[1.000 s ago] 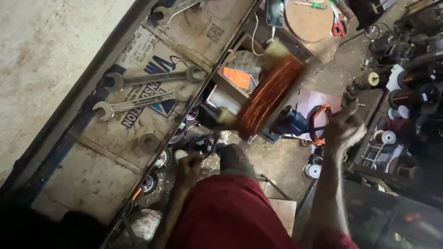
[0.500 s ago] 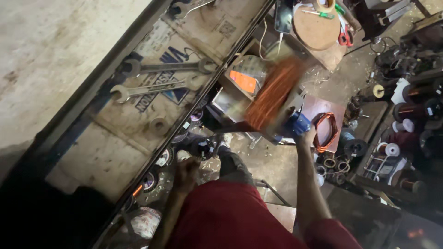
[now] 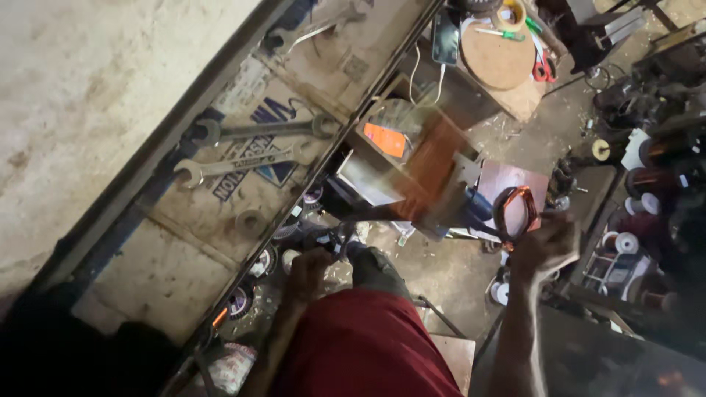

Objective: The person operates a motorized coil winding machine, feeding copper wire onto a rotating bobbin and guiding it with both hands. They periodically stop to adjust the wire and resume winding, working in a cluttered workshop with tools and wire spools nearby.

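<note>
Item: copper wire coil (image 3: 435, 165), blurred on its winding frame (image 3: 465, 176) above the floor, ahead of my knee. Likely heavy and stiff in bulk, its strands thin and easily kinked; best taken by the frame.

My right hand (image 3: 543, 246) curls loosely beside a smaller coil (image 3: 517, 212); grip unclear. My left hand (image 3: 307, 272) is closed around a dark handle (image 3: 332, 240).

Nearby: two spanners (image 3: 246, 151) on cardboard, tape rolls (image 3: 625, 242).

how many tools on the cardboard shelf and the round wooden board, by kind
Wrenches on the cardboard shelf: 3
Green-handled screwdrivers on the round wooden board: 1
Red-handled scissors: 1
Total: 5
</note>
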